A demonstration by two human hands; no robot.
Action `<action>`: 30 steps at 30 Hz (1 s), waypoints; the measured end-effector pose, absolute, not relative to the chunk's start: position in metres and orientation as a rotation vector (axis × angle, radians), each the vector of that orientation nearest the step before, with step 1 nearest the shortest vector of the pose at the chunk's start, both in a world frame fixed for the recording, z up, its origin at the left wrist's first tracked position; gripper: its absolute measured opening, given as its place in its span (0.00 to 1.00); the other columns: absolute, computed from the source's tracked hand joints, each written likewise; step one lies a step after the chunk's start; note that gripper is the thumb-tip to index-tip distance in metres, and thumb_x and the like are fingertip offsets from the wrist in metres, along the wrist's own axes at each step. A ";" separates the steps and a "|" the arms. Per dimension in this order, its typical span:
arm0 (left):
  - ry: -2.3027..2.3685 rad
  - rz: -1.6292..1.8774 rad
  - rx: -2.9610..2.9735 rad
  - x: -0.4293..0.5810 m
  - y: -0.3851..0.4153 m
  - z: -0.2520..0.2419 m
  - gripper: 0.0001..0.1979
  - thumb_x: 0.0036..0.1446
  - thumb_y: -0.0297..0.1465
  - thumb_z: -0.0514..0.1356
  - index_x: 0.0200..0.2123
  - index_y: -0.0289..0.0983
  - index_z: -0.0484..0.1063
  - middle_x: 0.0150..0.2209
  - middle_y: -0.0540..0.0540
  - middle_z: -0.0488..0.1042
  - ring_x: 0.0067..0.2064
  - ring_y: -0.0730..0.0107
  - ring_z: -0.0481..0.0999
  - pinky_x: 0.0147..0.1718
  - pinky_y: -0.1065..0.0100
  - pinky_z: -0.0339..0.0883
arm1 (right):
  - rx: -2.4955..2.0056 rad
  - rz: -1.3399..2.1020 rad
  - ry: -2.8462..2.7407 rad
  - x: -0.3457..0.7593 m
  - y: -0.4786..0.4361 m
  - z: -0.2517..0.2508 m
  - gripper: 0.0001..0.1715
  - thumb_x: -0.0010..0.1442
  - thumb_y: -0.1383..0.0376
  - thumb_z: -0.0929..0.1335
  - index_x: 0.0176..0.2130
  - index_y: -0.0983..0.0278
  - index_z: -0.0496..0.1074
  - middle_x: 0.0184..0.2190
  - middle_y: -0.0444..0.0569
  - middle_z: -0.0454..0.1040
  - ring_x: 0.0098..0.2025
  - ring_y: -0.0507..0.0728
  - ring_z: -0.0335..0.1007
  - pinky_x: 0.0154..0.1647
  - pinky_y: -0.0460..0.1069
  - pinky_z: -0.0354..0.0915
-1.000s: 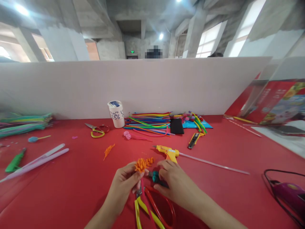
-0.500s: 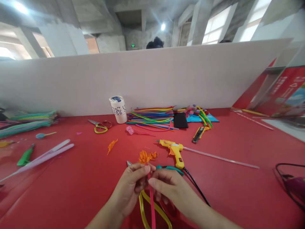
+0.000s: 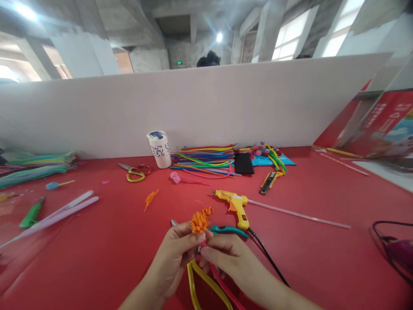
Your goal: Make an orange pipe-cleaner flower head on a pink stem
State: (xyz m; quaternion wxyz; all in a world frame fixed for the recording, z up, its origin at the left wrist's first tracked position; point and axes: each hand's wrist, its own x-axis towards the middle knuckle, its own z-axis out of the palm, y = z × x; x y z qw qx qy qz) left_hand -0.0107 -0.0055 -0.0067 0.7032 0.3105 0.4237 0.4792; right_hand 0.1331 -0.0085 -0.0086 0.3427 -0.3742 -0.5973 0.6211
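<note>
My left hand (image 3: 176, 254) is closed, thumb and fingers pinching just under an orange flower (image 3: 199, 223) with many small petals. A pink stem (image 3: 224, 287) runs down from the flower. My right hand (image 3: 229, 256) is closed around this stem, close beside the left fingers. Behind the flower lies a smaller orange petal piece (image 3: 207, 211). Yellow tool handles (image 3: 211, 284) lie on the table below my hands, their upper part hidden. A teal-handled tool (image 3: 230, 230) rests just beyond my right hand, partly covered by it.
A yellow glue gun (image 3: 234, 200) with a long glue stick and black cord lies right of centre. Scissors (image 3: 135, 173), a white cup (image 3: 159, 150), bundled coloured pipe cleaners (image 3: 206, 161), a black rectangular object (image 3: 244, 163) and a box cutter (image 3: 269, 182) stand or lie farther back. A white partition (image 3: 200, 107) borders the table.
The orange flower has tilted up toward me and now shows its petals from above. The pink stem's lower end has swung to the right. Both hands keep their hold.
</note>
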 end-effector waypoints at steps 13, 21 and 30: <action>0.668 1.114 1.026 -0.014 -0.007 -0.004 0.06 0.43 0.33 0.67 0.24 0.36 0.80 0.27 0.50 0.61 0.22 0.76 0.68 0.18 0.72 0.63 | -0.781 1.564 -1.677 0.134 -0.007 -0.006 0.18 0.57 0.57 0.64 0.22 0.66 0.67 0.21 0.41 0.62 0.25 0.49 0.56 0.27 0.44 0.54; 0.783 1.087 1.090 -0.017 -0.007 -0.001 0.08 0.41 0.35 0.68 0.23 0.36 0.79 0.26 0.49 0.64 0.25 0.75 0.64 0.22 0.73 0.59 | -0.791 1.579 -1.630 0.136 -0.009 -0.003 0.18 0.55 0.58 0.66 0.20 0.66 0.69 0.20 0.41 0.64 0.24 0.48 0.57 0.27 0.44 0.55; 0.911 0.991 0.629 -0.010 -0.008 0.003 0.07 0.39 0.31 0.67 0.23 0.32 0.77 0.12 0.57 0.54 0.17 0.84 0.46 0.17 0.77 0.40 | -0.608 2.104 -1.002 0.133 -0.014 -0.016 0.15 0.51 0.61 0.69 0.20 0.69 0.71 0.19 0.48 0.73 0.19 0.48 0.67 0.19 0.42 0.60</action>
